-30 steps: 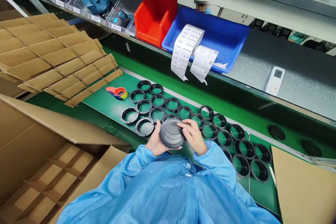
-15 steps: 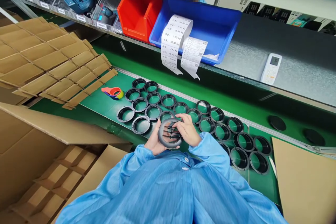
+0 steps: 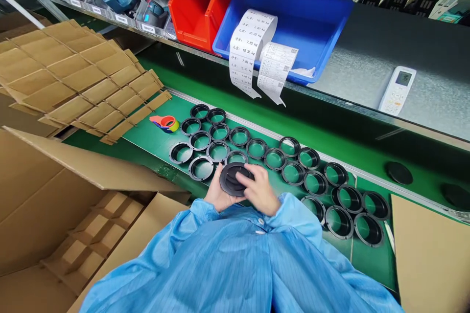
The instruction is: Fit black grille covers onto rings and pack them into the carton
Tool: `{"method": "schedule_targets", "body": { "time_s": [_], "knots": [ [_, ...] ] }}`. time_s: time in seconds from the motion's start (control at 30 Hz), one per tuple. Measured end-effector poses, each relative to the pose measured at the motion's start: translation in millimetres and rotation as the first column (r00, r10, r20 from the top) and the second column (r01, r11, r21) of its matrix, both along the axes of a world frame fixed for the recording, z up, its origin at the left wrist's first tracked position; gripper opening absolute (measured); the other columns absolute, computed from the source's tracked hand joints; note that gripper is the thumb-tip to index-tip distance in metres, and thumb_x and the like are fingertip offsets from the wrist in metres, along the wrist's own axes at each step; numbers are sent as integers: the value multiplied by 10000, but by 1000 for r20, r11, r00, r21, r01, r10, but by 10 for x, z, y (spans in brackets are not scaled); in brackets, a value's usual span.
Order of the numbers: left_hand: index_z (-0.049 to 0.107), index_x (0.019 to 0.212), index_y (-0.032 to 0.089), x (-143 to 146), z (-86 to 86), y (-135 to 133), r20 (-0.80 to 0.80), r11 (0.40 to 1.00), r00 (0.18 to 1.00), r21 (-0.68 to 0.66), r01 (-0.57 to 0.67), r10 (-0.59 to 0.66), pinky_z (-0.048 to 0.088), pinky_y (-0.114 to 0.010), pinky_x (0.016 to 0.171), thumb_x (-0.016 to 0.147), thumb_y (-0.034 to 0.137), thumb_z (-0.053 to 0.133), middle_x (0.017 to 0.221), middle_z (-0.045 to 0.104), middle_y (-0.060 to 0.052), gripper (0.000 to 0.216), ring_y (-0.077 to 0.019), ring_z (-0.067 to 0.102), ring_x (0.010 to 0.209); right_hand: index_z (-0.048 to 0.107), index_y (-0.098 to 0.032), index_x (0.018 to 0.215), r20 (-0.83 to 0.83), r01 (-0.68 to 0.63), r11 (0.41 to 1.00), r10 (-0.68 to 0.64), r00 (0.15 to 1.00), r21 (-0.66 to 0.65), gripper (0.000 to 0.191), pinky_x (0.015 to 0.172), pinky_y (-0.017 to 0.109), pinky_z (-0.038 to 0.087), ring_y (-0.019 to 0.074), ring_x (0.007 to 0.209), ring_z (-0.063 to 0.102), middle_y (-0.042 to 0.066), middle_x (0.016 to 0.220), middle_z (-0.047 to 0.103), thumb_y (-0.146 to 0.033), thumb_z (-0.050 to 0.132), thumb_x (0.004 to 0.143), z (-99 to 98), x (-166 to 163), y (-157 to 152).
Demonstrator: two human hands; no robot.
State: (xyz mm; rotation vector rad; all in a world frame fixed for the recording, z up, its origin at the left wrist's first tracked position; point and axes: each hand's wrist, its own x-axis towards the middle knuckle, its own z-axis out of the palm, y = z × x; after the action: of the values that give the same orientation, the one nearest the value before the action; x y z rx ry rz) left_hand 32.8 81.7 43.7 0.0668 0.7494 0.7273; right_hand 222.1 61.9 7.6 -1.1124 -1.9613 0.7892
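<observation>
A round black air vent [image 3: 228,183] is held in front of my chest, its face turned up and its slats lying nearly flat. My left hand [image 3: 217,194] is closed around its left and lower edge. Over the right side of the face reaches my right hand [image 3: 261,188], its fingers apart and the fingertips, a little blurred, at the slats. Just beyond my hands, several black rings [image 3: 237,157] stand on the green work surface [image 3: 141,139].
Cardboard dividers [image 3: 84,78] and an open carton [image 3: 40,205] lie left. A cardboard sheet [image 3: 429,249] lies right. Red [image 3: 194,5] and blue bins [image 3: 308,29], with label strips [image 3: 244,58], and a remote control [image 3: 397,90] are on the shelf. Colored rings [image 3: 165,123] lie at left.
The vent's slats stood open with gaps between them; now they lie nearly flat, closing the face. My right hand has moved from the vent's upper edge onto its face. The view has shifted slightly.
</observation>
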Motion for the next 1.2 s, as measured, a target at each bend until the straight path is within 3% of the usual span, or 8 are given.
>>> {"method": "schedule_targets", "body": {
  "time_s": [0.1, 0.2, 0.3, 0.43, 0.53, 0.73, 0.97, 1.2],
  "knots": [
    [569, 1315, 196, -8, -189, -21, -112, 990, 993, -138, 10, -26, 546, -476, 847, 909, 723, 432, 1016, 728, -103, 679, -294, 687, 921, 574, -270, 1422, 153, -119, 993, 118, 981, -1, 607, 1213, 564, 268, 335, 1456, 279, 113, 1546, 416, -605, 585, 916, -208, -65, -108],
    [588, 1315, 179, 76, -389, -75, -221, 980, 970, -191, 59, -102, 550, -429, 840, 887, 680, 528, 971, 739, -101, 661, -300, 693, 930, 366, -206, 1559, 234, -89, 982, 127, 964, -165, 1019, 1195, 621, 244, 410, 1493, 179, 207, 1633, 182, -658, 763, 736, -391, -110, -126],
    [577, 1337, 168, 192, -500, -101, -260, 986, 961, -157, 56, -96, 531, -402, 915, 885, 648, 563, 1070, 726, -123, 660, -302, 669, 1056, 139, -189, 1620, 223, -115, 947, 187, 957, -301, 1335, 1163, 584, 321, 414, 1468, 233, 233, 1614, 175, -654, 851, 591, -524, -132, -51],
    [480, 1419, 245, 193, -516, -48, -285, 969, 935, -190, 159, -210, 482, -525, 999, 870, 784, 427, 1258, 636, -143, 772, -330, 604, 1185, 198, -170, 1605, 328, 116, 972, -45, 944, -202, 1267, 1151, 570, 327, 406, 1394, 323, 214, 1547, 288, -523, 859, 583, -700, -97, 173],
    [458, 1420, 225, 52, -533, -19, -407, 979, 895, -164, 123, -181, 468, -475, 1036, 904, 712, 463, 1343, 575, -168, 710, -291, 565, 1234, 272, -88, 1579, 487, 356, 930, -269, 831, -95, 1184, 1177, 625, 223, 456, 1395, 298, 263, 1546, 274, -515, 818, 619, -881, -39, 337],
    [554, 1253, 142, -360, -660, -125, -441, 978, 893, -207, -7, -87, 525, -349, 962, 965, 437, 542, 1210, 654, -160, 412, -216, 670, 1012, 282, -58, 1576, 617, 268, 963, -193, 763, -31, 1117, 1201, 659, 55, 469, 1462, 240, 308, 1589, 242, -600, 741, 715, -1143, 27, 286],
    [622, 1030, 120, -603, -730, -207, -550, 939, 834, -307, -155, -42, 589, -264, 733, 989, 253, 515, 917, 722, -91, 175, -160, 712, 764, 232, -60, 1593, 535, 281, 952, -302, 789, 124, 851, 1231, 605, 87, 376, 1541, 105, 229, 1656, 140, -578, 472, 962, -940, -115, 261],
    [646, 1069, 107, -519, -779, -72, -585, 944, 809, -292, -150, -53, 613, -233, 679, 966, 185, 533, 840, 753, -81, 172, -161, 739, 713, 286, -92, 1580, 544, 159, 987, -123, 830, -20, 874, 1215, 639, 118, 377, 1527, 183, 251, 1629, 214, -630, 521, 932, -1202, -111, 309]
  ]
}}
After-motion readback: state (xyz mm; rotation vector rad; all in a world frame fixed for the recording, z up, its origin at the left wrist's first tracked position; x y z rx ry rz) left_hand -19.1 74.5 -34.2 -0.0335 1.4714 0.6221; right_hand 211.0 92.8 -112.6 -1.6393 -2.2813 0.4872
